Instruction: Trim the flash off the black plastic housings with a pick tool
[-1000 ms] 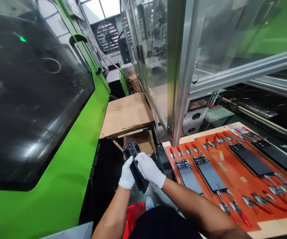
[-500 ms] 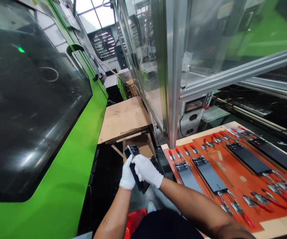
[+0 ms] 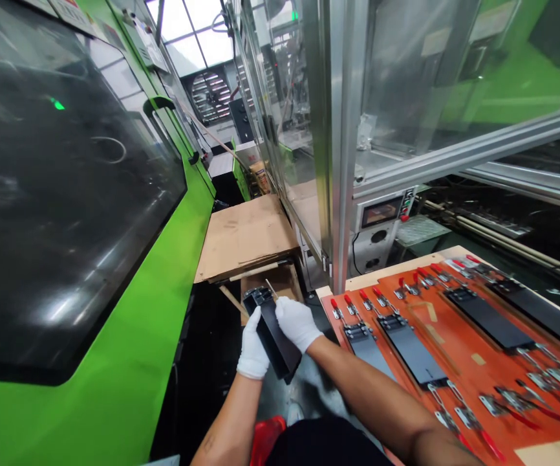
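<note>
the left hand (image 3: 253, 344) and the right hand (image 3: 297, 323), both in white gloves, hold a long black plate (image 3: 274, 340) low in the centre of the frame, above the floor. the left hand closes around its lower left edge, while the right hand grips the upper right side, fingers curled over the face. the plate tilts, with its far end pointing toward the upper left and a small metal fitting (image 3: 259, 296) at that end. a thin pale pin (image 3: 271, 288) sticks up just beside the right hand (what it belongs to is too small to tell).

to the right, an orange-red fixture board (image 3: 469, 382) sits on a pale wooden tabletop (image 3: 556, 452). more black plates (image 3: 412, 353) lie in rows on the board, held between steel toggle clamps (image 3: 503, 402) with red handles.

a bright green injection moulding machine (image 3: 90, 369) with a large dark window (image 3: 61, 194) fills the left side. flattened cardboard (image 3: 246, 236) lies on a stack ahead of the hands. an aluminium-framed glass guard (image 3: 343, 142) rises at upper centre, with a small control panel (image 3: 381, 213) below it. a red stool (image 3: 266, 441) shows at the bottom edge.
</note>
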### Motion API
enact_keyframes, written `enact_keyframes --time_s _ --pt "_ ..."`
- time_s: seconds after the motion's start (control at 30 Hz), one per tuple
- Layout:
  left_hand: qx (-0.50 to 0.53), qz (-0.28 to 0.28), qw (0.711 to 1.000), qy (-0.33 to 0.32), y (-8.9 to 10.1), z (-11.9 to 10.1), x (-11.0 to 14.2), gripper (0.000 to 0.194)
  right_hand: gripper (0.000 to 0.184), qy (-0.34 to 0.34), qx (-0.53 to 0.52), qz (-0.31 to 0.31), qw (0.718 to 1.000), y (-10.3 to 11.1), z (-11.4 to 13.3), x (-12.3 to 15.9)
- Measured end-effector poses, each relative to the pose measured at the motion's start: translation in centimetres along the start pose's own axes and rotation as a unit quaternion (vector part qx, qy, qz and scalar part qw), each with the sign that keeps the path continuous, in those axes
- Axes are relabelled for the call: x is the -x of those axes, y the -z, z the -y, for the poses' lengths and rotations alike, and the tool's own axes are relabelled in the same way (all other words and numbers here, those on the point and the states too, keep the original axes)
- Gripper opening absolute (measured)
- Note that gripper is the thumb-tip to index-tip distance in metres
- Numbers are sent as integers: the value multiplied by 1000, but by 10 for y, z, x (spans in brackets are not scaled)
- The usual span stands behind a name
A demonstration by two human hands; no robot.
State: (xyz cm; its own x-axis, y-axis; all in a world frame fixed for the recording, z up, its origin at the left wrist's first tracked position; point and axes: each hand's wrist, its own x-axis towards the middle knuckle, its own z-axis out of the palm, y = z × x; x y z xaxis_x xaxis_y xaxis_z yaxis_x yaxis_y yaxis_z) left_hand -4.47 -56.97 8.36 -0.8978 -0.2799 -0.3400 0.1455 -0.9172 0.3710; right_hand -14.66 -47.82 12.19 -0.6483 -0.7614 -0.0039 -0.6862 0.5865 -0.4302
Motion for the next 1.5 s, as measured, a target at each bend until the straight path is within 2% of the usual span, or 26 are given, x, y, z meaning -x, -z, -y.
enact_keyframes --time_s 0.27,0.6,0.73,0.87,0.97,1.07,1.2,1.37,1.43,1.5 --pt "-19 -19 999 17 -15 -2 7 41 27 -1 1 -15 1000 0 0 3" --pt "-20 -7 1000 6 -11 -3 10 38 30 -7 12 -8 1000 9 7 6" --pt "-18 -36 999 -19 -18 -9 11 31 32 -9 -13 -4 1000 8 10 4" --pt "-26 -49 998 1 -21 -13 13 36 29 -14 -8 6 1000 6 8 4" --pt "-18 -49 999 -4 -19 -10 13 32 28 13 -91 0 996 3 6 2" --pt "-22 -50 998 -8 -16 -6 13 31 21 -12 -235 -12 972 1 -4 -7" --pt "-42 -62 997 -9 -16 -6 18 31 29 -40 -347 -24 937 0 -24 -17" --pt "-33 -62 997 -11 -18 -7 18 31 27 -48 -487 11 872 -7 -26 -9" --pt "-24 -43 999 -7 -18 -3 16 33 28 -30 -549 39 834 -9 -23 -5" --pt "-24 -23 999 -8 -19 2 15 35 32 -20 -628 70 775 -10 -19 -2"
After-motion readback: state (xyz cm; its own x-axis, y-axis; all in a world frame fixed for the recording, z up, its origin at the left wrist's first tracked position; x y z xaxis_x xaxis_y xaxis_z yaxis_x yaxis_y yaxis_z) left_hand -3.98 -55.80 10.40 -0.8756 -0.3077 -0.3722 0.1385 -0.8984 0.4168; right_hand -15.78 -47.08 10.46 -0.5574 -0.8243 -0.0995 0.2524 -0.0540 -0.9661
